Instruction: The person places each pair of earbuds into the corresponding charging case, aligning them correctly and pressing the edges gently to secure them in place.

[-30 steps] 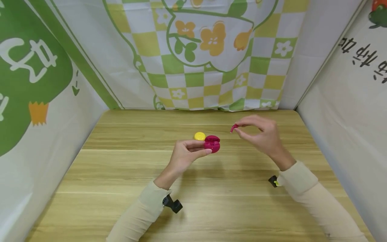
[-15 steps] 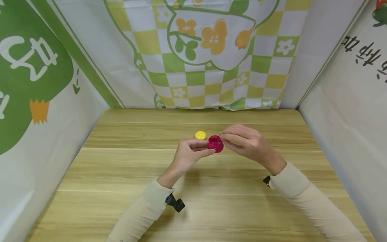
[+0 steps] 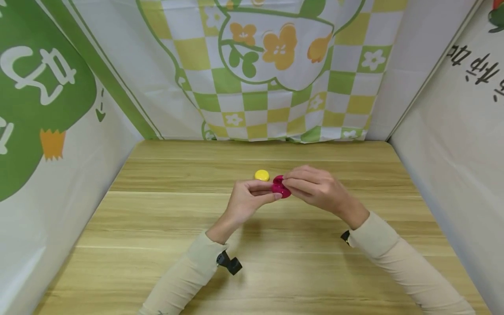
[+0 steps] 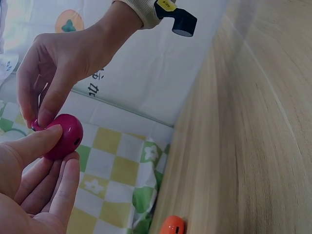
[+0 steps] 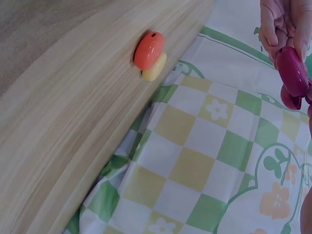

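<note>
Above the table, my left hand (image 3: 242,203) grips a round magenta earbud case (image 3: 278,189) between thumb and fingers, its lid raised. My right hand (image 3: 324,190) is at the case's right side, pinching a small magenta earbud (image 4: 34,126) at its opening. The fingers hide most of the earbud, and I cannot tell how deep it sits. In the right wrist view the case (image 5: 292,72) shows its smooth outer shell, with the lid hanging apart from it.
A yellow round case (image 3: 261,175) sits on the wooden table (image 3: 299,271) just behind my left hand. Next to it stands an orange case (image 5: 149,50), hidden in the head view. A checked cloth (image 3: 256,100) hangs behind the table, with white walls at the sides.
My right hand has brought the earbud leftward and down from the air to the case. The left hand has shifted slightly right, still holding the case with its lid raised.
</note>
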### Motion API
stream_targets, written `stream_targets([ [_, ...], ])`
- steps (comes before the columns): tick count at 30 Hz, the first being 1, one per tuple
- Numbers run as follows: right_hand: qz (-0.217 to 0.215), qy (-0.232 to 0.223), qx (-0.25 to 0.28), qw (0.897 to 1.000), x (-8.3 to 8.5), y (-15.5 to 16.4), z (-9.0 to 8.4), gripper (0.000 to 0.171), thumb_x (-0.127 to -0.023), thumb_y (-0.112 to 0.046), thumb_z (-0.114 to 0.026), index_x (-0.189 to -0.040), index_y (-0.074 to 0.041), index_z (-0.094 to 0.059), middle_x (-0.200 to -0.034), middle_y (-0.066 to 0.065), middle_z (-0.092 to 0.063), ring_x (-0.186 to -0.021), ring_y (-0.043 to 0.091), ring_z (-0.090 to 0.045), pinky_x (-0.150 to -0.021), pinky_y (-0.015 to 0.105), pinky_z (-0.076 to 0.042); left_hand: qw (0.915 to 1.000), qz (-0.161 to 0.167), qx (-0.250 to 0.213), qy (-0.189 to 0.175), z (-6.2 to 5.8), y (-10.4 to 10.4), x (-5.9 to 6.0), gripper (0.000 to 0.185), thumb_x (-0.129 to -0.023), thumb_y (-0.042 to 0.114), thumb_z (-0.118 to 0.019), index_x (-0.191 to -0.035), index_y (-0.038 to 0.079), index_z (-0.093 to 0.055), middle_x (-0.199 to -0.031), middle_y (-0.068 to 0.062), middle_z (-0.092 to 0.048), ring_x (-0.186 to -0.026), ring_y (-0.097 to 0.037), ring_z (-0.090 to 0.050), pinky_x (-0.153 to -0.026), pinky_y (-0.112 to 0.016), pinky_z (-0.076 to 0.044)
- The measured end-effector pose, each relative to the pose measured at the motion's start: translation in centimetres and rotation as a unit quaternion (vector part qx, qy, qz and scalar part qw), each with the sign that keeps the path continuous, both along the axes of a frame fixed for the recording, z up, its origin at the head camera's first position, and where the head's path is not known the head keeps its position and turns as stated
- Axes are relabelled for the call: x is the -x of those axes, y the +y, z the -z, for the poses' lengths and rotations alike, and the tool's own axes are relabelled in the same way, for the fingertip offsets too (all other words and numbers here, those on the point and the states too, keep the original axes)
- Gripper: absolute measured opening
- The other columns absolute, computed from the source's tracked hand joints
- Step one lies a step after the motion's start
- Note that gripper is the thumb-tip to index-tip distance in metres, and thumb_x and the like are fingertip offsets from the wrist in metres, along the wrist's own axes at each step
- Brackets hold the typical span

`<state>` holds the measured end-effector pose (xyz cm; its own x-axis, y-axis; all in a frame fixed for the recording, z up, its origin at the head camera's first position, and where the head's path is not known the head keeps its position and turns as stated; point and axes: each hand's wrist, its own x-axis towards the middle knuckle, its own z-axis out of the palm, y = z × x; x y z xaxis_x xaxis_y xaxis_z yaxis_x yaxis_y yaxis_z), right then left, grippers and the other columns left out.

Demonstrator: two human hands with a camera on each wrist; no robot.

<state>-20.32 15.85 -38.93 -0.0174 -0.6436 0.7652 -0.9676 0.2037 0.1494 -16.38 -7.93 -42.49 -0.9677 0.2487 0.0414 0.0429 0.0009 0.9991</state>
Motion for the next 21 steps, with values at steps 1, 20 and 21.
stream_targets([
  [1,0.004,-0.009,-0.003,1.000,0.0,0.0,0.1,0.013,-0.092,-0.005,-0.081,-0.104,0.000,-0.080,-0.102,0.012,-0.080,-0.092,0.024,-0.076,-0.083,0.034,-0.066,1.0000,0.000,-0.001,0.001,0.0,0.0,0.0,0.032,-0.089,0.011,-0.087,-0.119,0.004,-0.080,-0.117,-0.014,-0.080,-0.103,-0.020,-0.080,-0.088,-0.031,-0.065],
  [20,0.013,-0.191,0.065,0.979,-0.4,-0.2,1.2,0.031,-0.075,0.010,-0.089,-0.102,-0.003,-0.081,-0.105,0.012,-0.080,-0.096,0.026,-0.078,-0.094,0.021,-0.061,0.9998,-0.010,0.005,0.020,0.1,0.2,-0.1,0.029,-0.088,0.007,-0.086,-0.116,0.001,-0.080,-0.114,-0.018,-0.080,-0.099,-0.020,-0.080,-0.085,-0.030,-0.066],
  [21,0.010,-0.205,0.070,0.976,-0.4,-0.1,1.2,0.031,-0.076,0.011,-0.088,-0.102,-0.003,-0.081,-0.105,0.012,-0.081,-0.096,0.027,-0.078,-0.095,0.020,-0.060,0.9998,-0.011,0.008,0.018,0.1,0.2,-0.1,0.029,-0.088,0.008,-0.087,-0.116,0.001,-0.080,-0.114,-0.017,-0.080,-0.099,-0.020,-0.080,-0.085,-0.029,-0.066],
])
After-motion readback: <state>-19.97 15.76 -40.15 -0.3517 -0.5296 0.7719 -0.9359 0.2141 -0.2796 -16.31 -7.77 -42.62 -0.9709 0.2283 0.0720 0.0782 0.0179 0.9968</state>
